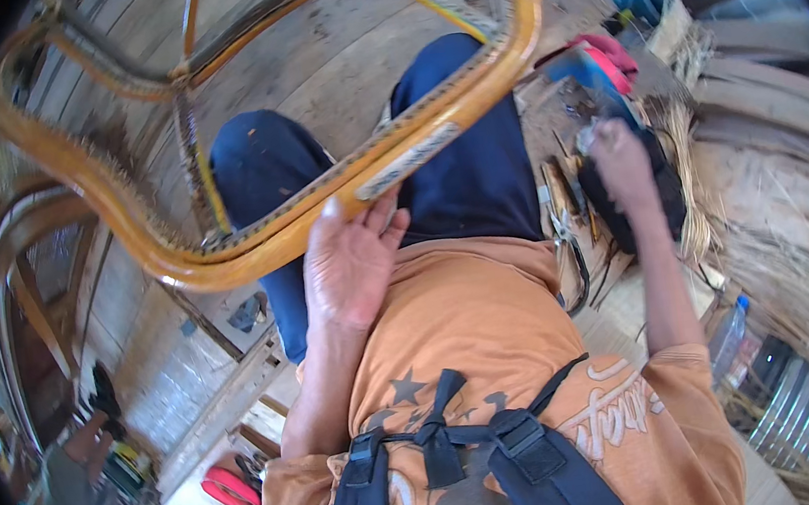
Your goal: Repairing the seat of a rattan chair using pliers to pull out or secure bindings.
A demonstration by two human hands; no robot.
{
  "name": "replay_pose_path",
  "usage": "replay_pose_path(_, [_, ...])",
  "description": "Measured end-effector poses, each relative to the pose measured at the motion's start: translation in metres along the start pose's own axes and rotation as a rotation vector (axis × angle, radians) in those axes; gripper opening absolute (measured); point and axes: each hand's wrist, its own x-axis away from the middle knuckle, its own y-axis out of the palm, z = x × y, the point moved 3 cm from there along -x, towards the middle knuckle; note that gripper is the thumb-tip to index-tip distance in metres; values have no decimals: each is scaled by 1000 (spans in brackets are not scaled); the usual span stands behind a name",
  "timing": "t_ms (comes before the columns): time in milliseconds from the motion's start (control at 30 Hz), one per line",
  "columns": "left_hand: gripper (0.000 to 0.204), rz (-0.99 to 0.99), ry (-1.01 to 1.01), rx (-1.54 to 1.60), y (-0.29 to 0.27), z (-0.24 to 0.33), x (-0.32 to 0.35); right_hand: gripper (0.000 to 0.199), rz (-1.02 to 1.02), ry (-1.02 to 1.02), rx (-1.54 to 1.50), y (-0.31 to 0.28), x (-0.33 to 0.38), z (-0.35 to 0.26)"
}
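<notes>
A glossy orange-brown bent-cane frame (255,257), which looks like a chair frame, rests across my thighs. A dark strip with a row of small holes or pegs runs along its inner edge, and a pale label is stuck on the near rail. My left hand (351,268) grips that near rail from below, palm up, thumb against the rail. Off to the right, my right hand (622,168) is over a black bag or pouch (662,188), apart from the frame. Motion smears its fingers, so what they hold cannot be made out.
Pliers (564,226) and several thin tools lie beside my right thigh. Bundles of pale fibre strips (692,190) spread along the right. A clear bottle (730,335) stands at lower right. More curved frames (34,245) stand at left, near another person's legs (83,449).
</notes>
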Motion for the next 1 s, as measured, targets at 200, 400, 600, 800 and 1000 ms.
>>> replay_pose_path(200, [49, 62, 50, 107, 13, -9, 2, 34, -41, 209, 198, 39, 84, 131])
replay_pose_path(400, [49, 188, -12, 56, -11, -16, 1, 37, 58, 305, 229, 69, 140, 148])
replay_pose_path(600, [48, 255, -105, 29, -37, -24, 11, 42, 195, 358, 318, 73, 170, 149])
replay_pose_path(800, [45, 288, -244, 197, -44, -19, 24, 44, 64, 204, 262, 75, 167, 122])
replay_pose_path(1000, [53, 251, -395, -436, 47, 24, 50, 31, -304, 245, 158, 100, 139, 99])
